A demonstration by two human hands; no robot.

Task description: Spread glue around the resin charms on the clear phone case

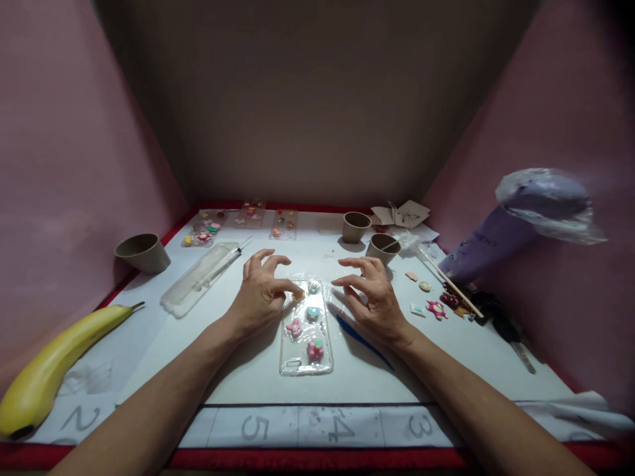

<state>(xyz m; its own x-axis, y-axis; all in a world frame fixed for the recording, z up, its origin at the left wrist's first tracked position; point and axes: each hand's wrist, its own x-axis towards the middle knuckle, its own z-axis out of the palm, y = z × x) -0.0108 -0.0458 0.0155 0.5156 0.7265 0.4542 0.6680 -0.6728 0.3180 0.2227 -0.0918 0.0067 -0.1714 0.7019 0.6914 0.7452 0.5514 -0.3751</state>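
Observation:
A clear phone case (303,360) lies flat in front of me, with several small charms on it. Among them are a pink bunny charm (294,328), a pink charm with a green spot (315,350) and a light-blue charm (313,313). My left hand (262,291) is at the upper left of the case, its thumb tip on or just over a tan charm (298,295); the fingers are spread. My right hand (370,294) hovers by the upper right edge, fingers apart and holding nothing. Below that hand lies a blue tool (364,340), slim and curved.
A yellow banana (64,363) lies at left, near a brown cup (143,253) and a syringe (218,268) on a clear tray. Several decorated cases (284,225) lie behind. Two brown cups (356,227), loose charms (437,309), a wooden stick (451,281) and a purple bag (496,231) are at right.

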